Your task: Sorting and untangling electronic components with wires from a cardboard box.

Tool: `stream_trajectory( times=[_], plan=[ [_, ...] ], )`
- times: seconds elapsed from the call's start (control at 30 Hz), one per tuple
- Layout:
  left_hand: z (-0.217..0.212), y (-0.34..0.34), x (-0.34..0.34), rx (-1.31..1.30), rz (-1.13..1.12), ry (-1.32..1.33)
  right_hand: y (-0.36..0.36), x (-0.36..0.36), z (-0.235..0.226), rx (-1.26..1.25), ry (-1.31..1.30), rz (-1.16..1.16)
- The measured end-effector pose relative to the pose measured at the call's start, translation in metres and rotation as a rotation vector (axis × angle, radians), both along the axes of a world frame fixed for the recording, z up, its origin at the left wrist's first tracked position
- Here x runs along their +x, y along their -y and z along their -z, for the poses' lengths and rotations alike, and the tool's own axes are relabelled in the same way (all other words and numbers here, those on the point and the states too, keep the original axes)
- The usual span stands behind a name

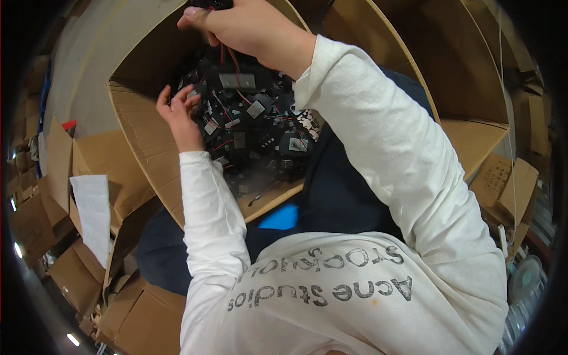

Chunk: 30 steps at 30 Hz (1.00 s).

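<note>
My right hand (251, 29) is raised over the far side of an open cardboard box (133, 109), its fingers closed around a black part (213, 3) that the picture's upper edge cuts off. Red and black wires (235, 62) hang below that hand, toward a black piece with a metal plate (236, 81). At the box's left side, my left hand (180, 118) has its fingers apart and holds nothing I can see. Beneath both hands lies a heap of black electronic parts (251, 139) with small metal plates and red and black wires; their exact kind is unclear.
To the right stands another open cardboard box (461, 65). Brown cartons (139, 316) and a white sheet (93, 213) are at the left. Clear plastic-looking rolls or containers (525, 284) sit at the lower right. My dark-clothed legs (343, 189) flank the near end of the box.
</note>
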<state>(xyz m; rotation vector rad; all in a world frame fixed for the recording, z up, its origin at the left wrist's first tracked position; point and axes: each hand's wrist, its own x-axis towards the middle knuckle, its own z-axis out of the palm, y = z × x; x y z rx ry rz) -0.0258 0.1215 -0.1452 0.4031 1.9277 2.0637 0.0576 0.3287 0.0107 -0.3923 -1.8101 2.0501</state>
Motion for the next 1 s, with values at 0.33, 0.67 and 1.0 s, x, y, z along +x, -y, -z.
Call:
stream_trajectory(
  times=[0.33,0.67,1.0],
  plan=[
    [0.169,0.067,0.016,-1.035,0.229,-0.163,-0.001,0.018,-0.027,0.378,0.076,-0.029],
    [0.140,0.063,0.011,-0.918,0.261,-0.117,-0.001,-0.004,0.017,0.640,0.176,-0.004],
    [0.181,0.036,0.003,-0.886,0.312,-0.140,0.003,0.002,0.010,0.625,0.318,-0.134]
  ],
)
